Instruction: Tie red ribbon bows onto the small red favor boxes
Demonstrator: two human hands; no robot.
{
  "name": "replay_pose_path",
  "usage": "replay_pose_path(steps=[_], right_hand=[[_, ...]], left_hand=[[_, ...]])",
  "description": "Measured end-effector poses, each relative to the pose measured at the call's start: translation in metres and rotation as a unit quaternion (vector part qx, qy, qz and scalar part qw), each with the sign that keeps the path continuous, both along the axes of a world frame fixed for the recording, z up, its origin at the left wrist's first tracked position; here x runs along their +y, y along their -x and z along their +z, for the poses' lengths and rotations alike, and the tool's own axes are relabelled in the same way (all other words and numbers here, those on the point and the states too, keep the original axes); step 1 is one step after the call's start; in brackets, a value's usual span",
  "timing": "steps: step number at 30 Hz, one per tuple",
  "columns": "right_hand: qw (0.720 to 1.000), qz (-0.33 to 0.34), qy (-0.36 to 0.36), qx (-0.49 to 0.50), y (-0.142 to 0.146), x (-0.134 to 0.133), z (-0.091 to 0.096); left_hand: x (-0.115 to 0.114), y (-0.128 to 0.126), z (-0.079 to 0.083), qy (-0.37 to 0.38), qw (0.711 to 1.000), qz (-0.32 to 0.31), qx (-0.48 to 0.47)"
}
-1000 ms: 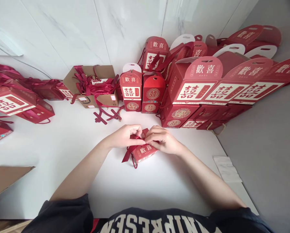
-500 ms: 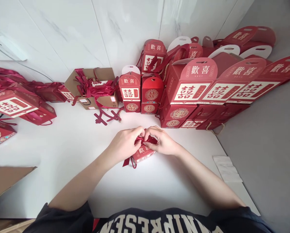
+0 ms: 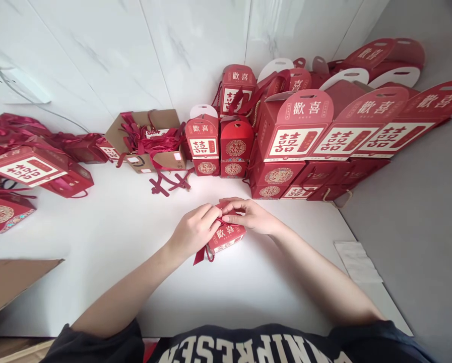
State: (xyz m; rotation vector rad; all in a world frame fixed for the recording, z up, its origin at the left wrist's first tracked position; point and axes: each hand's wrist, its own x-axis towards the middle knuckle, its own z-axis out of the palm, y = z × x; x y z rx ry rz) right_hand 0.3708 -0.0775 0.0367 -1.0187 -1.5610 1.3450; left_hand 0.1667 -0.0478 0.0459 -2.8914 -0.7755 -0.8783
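A small red gift box [image 3: 229, 237] with white and gold lettering stands on the white table in front of me. Dark red ribbon [image 3: 200, 255] runs over its top, one cut end hanging at the left beside a twisted cord loop [image 3: 210, 256]. My left hand [image 3: 196, 228] is closed, thumb and fingers pinching the ribbon at the box's top. From the other side my right hand [image 3: 248, 216] pinches the ribbon close to the left fingertips. The fingers partly hide the knot area and the box's far side.
Stacked red gift boxes [image 3: 301, 126] stand at the back right against the wall. A cardboard box [image 3: 161, 160] of red ribbons sits at the back, with loose ribbon [image 3: 171, 182] before it. Finished-looking boxes [image 3: 29, 164] are piled left. White paper [image 3: 357, 259] lies right; a cardboard flap [image 3: 14, 282] juts in left.
Between my fingers the ribbon loops have drawn smaller and flatter. My right hand's fingers have straightened and lie lower over the box top. The view has shifted slightly.
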Motion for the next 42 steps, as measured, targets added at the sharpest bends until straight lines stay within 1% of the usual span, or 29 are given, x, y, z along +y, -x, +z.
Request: replay_pose_path(steps=[2,5,7,8,10,13,16,20,23,26,31,34,37,40,42], right_hand=[[0.998,0.012,0.039,0.052,0.001,0.001,-0.002],[0.993,-0.016,0.079,0.083,0.001,0.001,-0.004],[0.993,-0.038,0.088,0.074,0.001,0.0,-0.004],[0.993,-0.043,0.09,0.068,0.001,0.0,-0.004],[0.993,-0.033,0.092,0.06,0.0,0.0,-0.004],[0.992,-0.02,0.106,0.06,-0.001,0.0,-0.002],[0.992,-0.018,0.112,0.054,-0.001,0.0,0.0],[0.996,0.0,0.083,0.018,-0.003,-0.002,0.008],[0.997,0.012,0.063,-0.031,-0.009,-0.005,0.017],[0.995,0.007,0.048,-0.084,-0.018,-0.008,0.023],[0.989,0.001,0.036,-0.142,-0.032,-0.009,0.027],[0.983,-0.01,0.007,-0.184,-0.032,-0.009,0.026],[0.981,-0.028,-0.006,-0.19,-0.028,-0.009,0.023],[0.987,-0.025,-0.005,-0.157,-0.026,-0.009,0.022],[0.989,-0.016,-0.003,-0.144,-0.026,-0.009,0.023]], left_hand=[[-0.001,-0.001,0.001,-0.013,1.0,0.012,-0.002],[-0.002,-0.002,0.008,-0.039,0.996,0.073,0.015],[-0.002,-0.002,0.015,-0.028,0.993,0.11,0.038],[-0.001,-0.001,0.019,-0.005,0.992,0.117,0.045],[0.001,0.002,0.025,0.065,0.992,0.102,0.042],[0.004,0.009,0.031,0.162,0.985,0.054,0.015],[0.006,0.016,0.034,0.196,0.98,0.022,-0.009],[0.003,0.024,0.034,0.186,0.982,-0.01,-0.034],[-0.001,0.029,0.034,0.172,0.984,-0.04,-0.004],[-0.004,0.034,0.035,0.165,0.985,-0.047,0.024],[-0.005,0.041,0.036,0.148,0.988,-0.029,0.037],[-0.002,0.042,0.033,0.12,0.992,-0.016,0.033],[0.002,0.043,0.03,0.098,0.994,0.022,0.038],[0.005,0.042,0.027,0.12,0.99,0.052,0.044],[0.005,0.04,0.024,0.153,0.987,0.047,0.028]])
